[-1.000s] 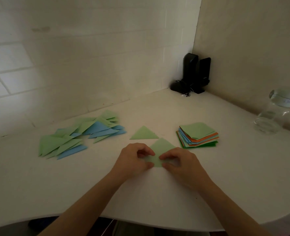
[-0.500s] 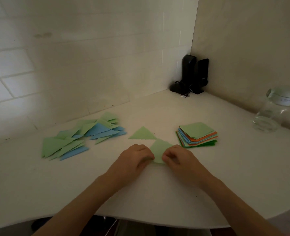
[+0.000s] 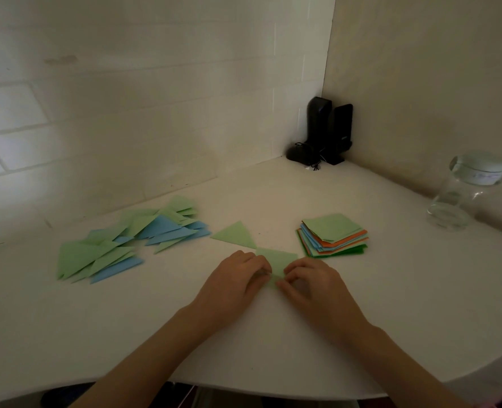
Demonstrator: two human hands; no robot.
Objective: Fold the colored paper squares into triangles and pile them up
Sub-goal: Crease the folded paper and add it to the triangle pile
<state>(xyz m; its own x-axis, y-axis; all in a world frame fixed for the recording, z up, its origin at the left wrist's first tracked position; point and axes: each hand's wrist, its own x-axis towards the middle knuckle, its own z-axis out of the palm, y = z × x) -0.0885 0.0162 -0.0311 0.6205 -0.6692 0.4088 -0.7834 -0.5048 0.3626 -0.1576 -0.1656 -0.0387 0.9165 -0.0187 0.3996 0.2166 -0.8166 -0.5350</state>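
At frame centre my left hand [image 3: 238, 278] and right hand [image 3: 314, 282] pinch a green paper [image 3: 277, 262] flat on the table [image 3: 126, 334], beyond it a folded triangle [image 3: 236, 235], the triangle pile [image 3: 126, 240] at left, the square stack [image 3: 332, 235] at right.

White table [image 3: 317, 343] w/ a curved front edge is tucked into a corner btwn a white brick wall [image 3: 126, 98] on the left & a plain wall on the right. Two black upright devices [image 3: 329, 129] w/ a tangled cable are parked at the very back. Clear glass jar [image 3: 464, 192], white lid, is set near the right wall.
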